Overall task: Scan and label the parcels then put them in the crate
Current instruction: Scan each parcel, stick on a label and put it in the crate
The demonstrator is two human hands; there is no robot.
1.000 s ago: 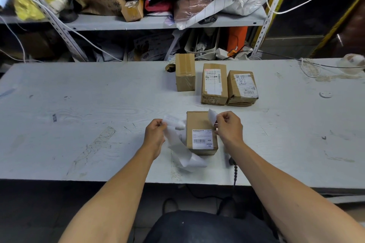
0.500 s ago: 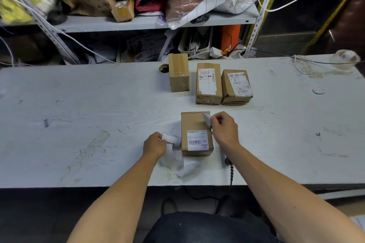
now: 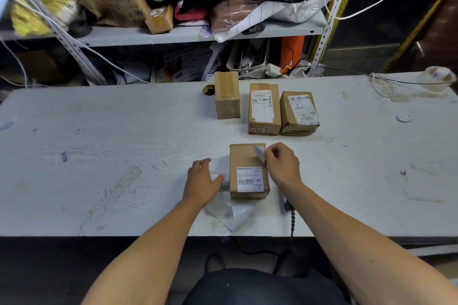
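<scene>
A small cardboard parcel (image 3: 248,171) lies on the white table (image 3: 99,143) at the centre of the frame, between the two hands. The right hand (image 3: 281,164) pinches a white label (image 3: 259,152) over the parcel's upper right corner. The left hand (image 3: 202,182), fingers relaxed, rests on the backing strip (image 3: 229,215) just left of the parcel.

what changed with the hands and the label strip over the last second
The left hand came down from beside the right, laid the white backing strip on the grey table left of the near brown cardboard parcel, and now rests on it. The right hand still pinches the small white label over the parcel's far corner. The three far parcels have not moved.
</scene>
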